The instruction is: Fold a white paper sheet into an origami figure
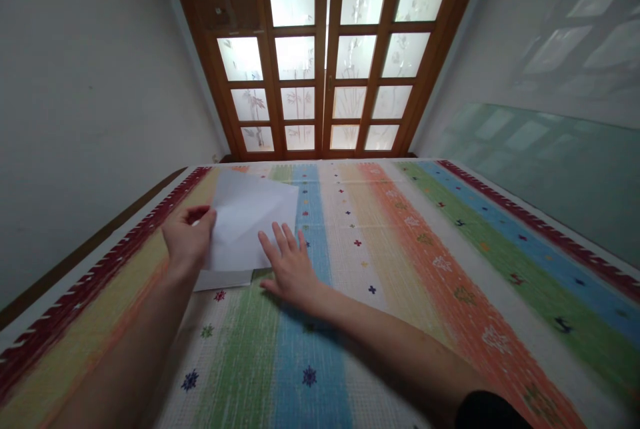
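A white sheet of paper (250,216) lies at the left of the table, its near left corner overlapping another white layer (225,280) whose edge shows below it. Whether that layer is a second sheet or a fold, I cannot tell. My left hand (189,232) pinches the paper's left edge between thumb and fingers. At the paper's near right corner, my right hand (290,266) rests with fingers spread, the fingertips on the sheet and the thumb over the cloth.
A striped, patterned tablecloth (400,269) covers the table. Beyond its far edge stand wooden doors with glass panes (323,56). A pale wall (95,76) rises on the left, and a greenish glossy panel (550,169) lines the right wall.
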Tool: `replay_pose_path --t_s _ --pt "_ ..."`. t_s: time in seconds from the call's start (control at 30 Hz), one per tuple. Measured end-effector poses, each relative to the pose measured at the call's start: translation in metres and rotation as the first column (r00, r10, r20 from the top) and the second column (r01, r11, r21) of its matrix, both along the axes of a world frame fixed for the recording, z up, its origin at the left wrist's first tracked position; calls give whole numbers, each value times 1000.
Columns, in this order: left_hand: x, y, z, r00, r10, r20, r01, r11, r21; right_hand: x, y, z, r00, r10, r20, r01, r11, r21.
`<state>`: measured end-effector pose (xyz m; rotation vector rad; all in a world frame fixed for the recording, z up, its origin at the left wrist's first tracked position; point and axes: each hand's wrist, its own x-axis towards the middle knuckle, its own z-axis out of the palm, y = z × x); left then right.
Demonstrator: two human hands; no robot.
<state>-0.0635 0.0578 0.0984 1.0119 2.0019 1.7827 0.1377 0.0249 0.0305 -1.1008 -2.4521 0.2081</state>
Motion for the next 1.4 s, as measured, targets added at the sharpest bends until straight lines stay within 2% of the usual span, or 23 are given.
replay_pose_path --t_s 0.07,0.13,0.23,0.3,0.4,0.47,0.5,0.53,0.6,0.67,0.7,0.73,0.8,0.87,0.97,1.13,1.27,1.4 --pt "15 5 -10 994 -50 96 52 998 -19 18 -1 5 999 -6 36 3 997 79" --pt "31 7 -25 971 -153 184 166 984 -59 37 -3 7 996 -30 82 19 991 132" --pt "53 3 -50 939 -273 212 299 949 -102 62 -9 5 983 -59 175 33 988 149" --pt "65 -2 -65 918 -349 190 376 917 -131 78 -14 0 969 -53 243 27 993 112" --pt "77 -11 -78 887 -448 110 461 870 -176 97 -25 -12 949 -42 312 35 999 29" --pt "80 -17 -83 848 -521 -95 497 846 -194 107 -32 -19 942 -38 334 48 999 -22" --pt "81 -20 -86 785 -569 -246 529 822 -211 111 -36 -22 940 -32 339 49 998 -43" --pt "82 -24 -88 672 -622 -401 577 780 -243 114 -40 -23 940 -25 342 49 997 -61" --pt "84 -30 -92 335 -717 -612 680 633 -370 118 -46 -23 941 -6 337 39 995 -92" --pt "88 -36 -96 12 -781 -625 722 439 -535 119 -51 -20 947 15 320 25 992 -122" --pt "91 -38 -97 -112 -797 -594 705 358 -613 120 -52 -17 952 29 306 14 990 -139" --pt "94 -41 -97 -201 -807 -556 669 302 -679 120 -53 -15 956 44 289 1 988 -156" --pt "100 -44 -98 -290 -817 -497 588 258 -767 121 -49 -13 966 69 249 -22 982 -189" --pt "105 -47 -97 -321 -815 -482 529 267 -805 124 -39 -15 973 63 220 -16 977 -211" --pt "108 -49 -96 -351 -806 -477 478 284 -831 131 -16 -24 973 -33 230 74 982 -175" --pt "109 -49 -96 -358 -796 -488 460 304 -834 138 24 -40 950 -14 311 53 992 -118" --pt "106 -44 -98 -333 -790 -515 456 344 -821 141 45 -41 938 -36 345 80 990 -115" --pt "99 -29 -100 -258 -808 -530 417 401 -815 146 62 -42 926 -92 365 147 981 -124"
